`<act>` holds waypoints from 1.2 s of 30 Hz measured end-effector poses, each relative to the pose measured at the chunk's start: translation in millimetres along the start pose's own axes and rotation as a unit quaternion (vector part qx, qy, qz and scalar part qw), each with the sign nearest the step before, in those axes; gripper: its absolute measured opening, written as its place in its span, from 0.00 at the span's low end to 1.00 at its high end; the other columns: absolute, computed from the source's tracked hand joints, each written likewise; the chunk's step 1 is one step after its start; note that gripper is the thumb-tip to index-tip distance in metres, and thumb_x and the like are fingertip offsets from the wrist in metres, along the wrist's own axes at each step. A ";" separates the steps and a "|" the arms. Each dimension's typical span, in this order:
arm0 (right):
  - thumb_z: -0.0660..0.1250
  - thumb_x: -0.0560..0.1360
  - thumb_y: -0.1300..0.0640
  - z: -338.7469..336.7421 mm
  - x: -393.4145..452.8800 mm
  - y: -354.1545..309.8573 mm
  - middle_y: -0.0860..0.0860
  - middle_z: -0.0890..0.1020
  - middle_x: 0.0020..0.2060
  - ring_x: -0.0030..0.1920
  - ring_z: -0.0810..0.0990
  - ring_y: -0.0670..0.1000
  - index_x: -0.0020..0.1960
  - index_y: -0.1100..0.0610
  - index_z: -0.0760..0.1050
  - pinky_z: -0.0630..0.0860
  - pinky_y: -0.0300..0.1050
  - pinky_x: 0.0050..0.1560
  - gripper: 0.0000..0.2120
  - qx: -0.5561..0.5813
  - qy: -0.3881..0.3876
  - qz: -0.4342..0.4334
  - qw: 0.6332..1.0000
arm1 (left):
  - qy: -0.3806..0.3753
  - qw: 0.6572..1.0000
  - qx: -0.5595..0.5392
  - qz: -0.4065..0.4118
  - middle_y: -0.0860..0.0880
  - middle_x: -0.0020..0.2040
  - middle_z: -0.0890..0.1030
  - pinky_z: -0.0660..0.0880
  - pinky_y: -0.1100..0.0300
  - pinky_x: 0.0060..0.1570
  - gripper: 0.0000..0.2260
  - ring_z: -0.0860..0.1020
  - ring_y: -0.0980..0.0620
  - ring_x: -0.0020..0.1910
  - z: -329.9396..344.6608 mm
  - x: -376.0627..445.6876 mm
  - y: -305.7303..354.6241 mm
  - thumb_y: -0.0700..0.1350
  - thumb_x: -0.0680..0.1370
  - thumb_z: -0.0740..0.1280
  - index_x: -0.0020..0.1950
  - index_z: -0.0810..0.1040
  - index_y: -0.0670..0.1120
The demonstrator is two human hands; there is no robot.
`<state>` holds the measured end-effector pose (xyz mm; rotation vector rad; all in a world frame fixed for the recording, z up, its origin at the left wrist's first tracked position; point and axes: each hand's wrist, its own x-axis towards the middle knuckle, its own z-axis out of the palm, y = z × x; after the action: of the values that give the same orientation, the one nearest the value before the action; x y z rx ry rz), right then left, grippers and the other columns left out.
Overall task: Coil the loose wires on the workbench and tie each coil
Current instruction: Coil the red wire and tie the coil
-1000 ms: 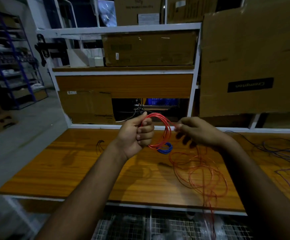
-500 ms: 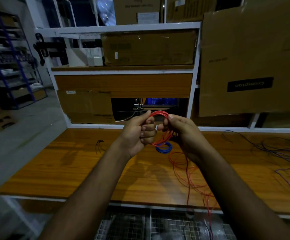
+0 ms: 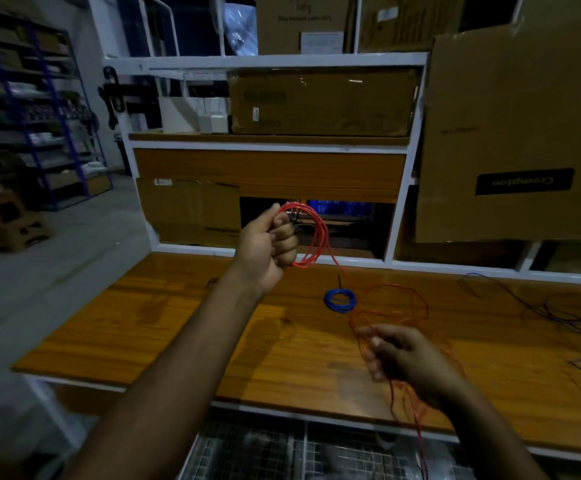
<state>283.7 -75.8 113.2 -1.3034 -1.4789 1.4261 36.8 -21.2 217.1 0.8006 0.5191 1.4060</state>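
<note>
Red wire (image 3: 311,237) is gripped in the left hand (image 3: 264,247), fingers curled tight round several finished loops held up above the back of the wooden workbench (image 3: 178,327). From that coil one strand slopes down and right to the right hand (image 3: 403,358), which is motion-blurred; its fingers look curled round the slack strand, though the pinch cannot be confirmed. Remaining red slack tangles on the benchtop and over its front edge; a tied blue wire coil (image 3: 340,300) lies beyond, with loose purple wires (image 3: 566,317) far right.
</note>
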 end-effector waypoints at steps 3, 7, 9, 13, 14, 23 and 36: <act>0.63 0.81 0.57 39.4 -18.0 -12.2 0.53 0.83 0.38 0.31 0.83 0.48 0.52 0.55 0.76 0.82 0.42 0.33 0.04 -0.232 0.090 -0.060 0.967 | 0.008 1.000 -0.003 -0.005 0.54 0.24 0.61 0.53 0.65 0.20 0.18 0.57 0.58 0.20 4.2 2.5 -8.9 0.50 0.85 0.52 0.36 0.65 0.49; 0.61 0.82 0.52 61.7 -39.0 -57.0 0.48 0.82 0.43 0.41 0.82 0.44 0.56 0.52 0.77 0.82 0.44 0.47 0.08 -0.504 0.016 -0.113 0.856 | 0.011 0.998 0.061 -0.006 0.54 0.25 0.62 0.52 0.65 0.21 0.18 0.57 0.59 0.21 14.9 0.3 -20.2 0.51 0.85 0.52 0.37 0.66 0.48; 0.61 0.82 0.60 64.1 -48.3 -84.4 0.48 0.81 0.53 0.50 0.80 0.44 0.70 0.49 0.70 0.80 0.42 0.53 0.18 -0.540 -0.077 -0.121 0.829 | 0.005 0.996 0.088 -0.013 0.54 0.25 0.61 0.51 0.64 0.22 0.18 0.57 0.59 0.21 20.4 -2.1 -25.9 0.51 0.85 0.52 0.37 0.66 0.48; 0.61 0.80 0.65 57.6 -55.2 -134.2 0.43 0.76 0.58 0.52 0.73 0.38 0.71 0.46 0.70 0.71 0.30 0.51 0.24 -0.559 -0.059 -0.253 0.788 | -0.002 0.994 0.098 -0.039 0.54 0.26 0.63 0.52 0.63 0.24 0.18 0.59 0.58 0.22 23.7 -9.5 -33.3 0.52 0.85 0.55 0.37 0.68 0.48; 0.61 0.80 0.64 53.3 -52.6 -143.3 0.43 0.76 0.56 0.49 0.72 0.37 0.69 0.46 0.71 0.70 0.28 0.48 0.22 -0.543 -0.019 -0.280 0.791 | -0.005 0.992 0.116 -0.039 0.53 0.27 0.64 0.54 0.63 0.25 0.18 0.60 0.57 0.23 23.4 -12.2 -34.8 0.52 0.85 0.55 0.37 0.70 0.48; 0.72 0.75 0.48 21.1 8.0 -160.5 0.48 0.82 0.41 0.42 0.81 0.43 0.49 0.54 0.79 0.80 0.40 0.41 0.10 -0.410 0.240 -0.382 0.793 | -0.053 0.995 0.079 -0.041 0.51 0.27 0.68 0.66 0.64 0.24 0.18 0.67 0.56 0.24 35.8 -19.3 -30.1 0.51 0.84 0.55 0.37 0.71 0.46; 0.69 0.77 0.44 23.1 39.3 -137.4 0.53 0.82 0.33 0.36 0.81 0.51 0.39 0.55 0.81 0.79 0.46 0.39 0.16 -0.178 0.198 -0.314 0.911 | -0.046 0.997 0.046 -0.044 0.53 0.23 0.63 0.59 0.64 0.25 0.22 0.61 0.57 0.22 32.5 -7.7 -28.9 0.55 0.85 0.53 0.37 0.73 0.46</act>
<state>225.5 -29.7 237.5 -1.0810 -1.6998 0.4578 79.0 -34.0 215.2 0.9017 0.5460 1.2653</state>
